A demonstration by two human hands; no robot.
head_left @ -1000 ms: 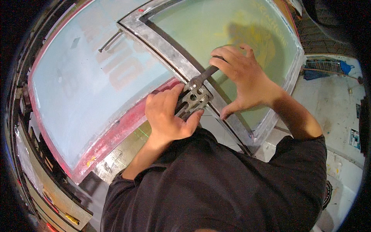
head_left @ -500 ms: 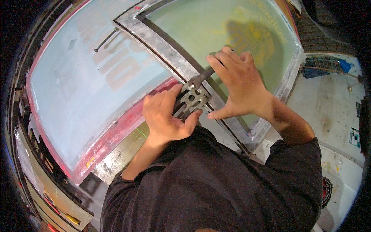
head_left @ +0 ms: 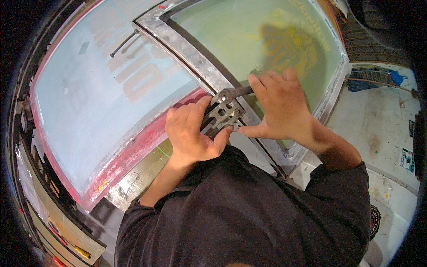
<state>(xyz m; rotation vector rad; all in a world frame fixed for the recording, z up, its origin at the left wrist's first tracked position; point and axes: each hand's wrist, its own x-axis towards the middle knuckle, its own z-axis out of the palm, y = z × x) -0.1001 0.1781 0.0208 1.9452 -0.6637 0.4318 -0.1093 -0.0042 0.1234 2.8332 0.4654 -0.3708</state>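
Near the middle, a slotted, perforated metal clamp (head_left: 221, 112) sits at the edge of a metal frame (head_left: 202, 60) stretched with green mesh (head_left: 231, 35). My left hand (head_left: 189, 131) grips this clamp from its left side, forefinger at the top and thumb along the lower end. A dark wrench (head_left: 240, 91) has its round head on a bolt at the clamp's upper corner. The fingers of my right hand (head_left: 282, 100) bend over the wrench handle, hiding its far end. The right thumb stretches towards the clamp's lower right edge.
Left of the frame lies a large pale blue screen (head_left: 111, 80) with red borders, a metal rod (head_left: 124, 43) across its top. A yellow-handled tool (head_left: 82, 252) rests on a board at lower left. A stained white surface (head_left: 369, 120) stands at right.
The wrench handle has swung clockwise, towards me, and my right hand has come down and slightly right with it. My left hand keeps its place on the clamp.
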